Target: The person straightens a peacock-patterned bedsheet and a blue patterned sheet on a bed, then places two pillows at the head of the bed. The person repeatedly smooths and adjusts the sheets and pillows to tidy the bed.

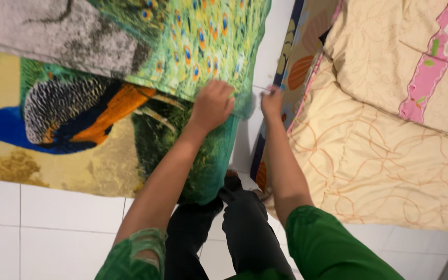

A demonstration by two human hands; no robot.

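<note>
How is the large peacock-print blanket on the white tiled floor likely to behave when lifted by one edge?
The large peacock-print blanket probably flops: its folded green flap bends softly where the left hand bunches it. It likely sags and drags, since most of it lies spread on the white tiled floor. One grip, like the right hand pinch, would hardly lift it whole.

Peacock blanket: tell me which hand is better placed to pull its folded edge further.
Left. The left hand already grips the folded edge of the peacock blanket. The right hand sits at the mattress side, and whether it holds the blanket is unclear.
</note>
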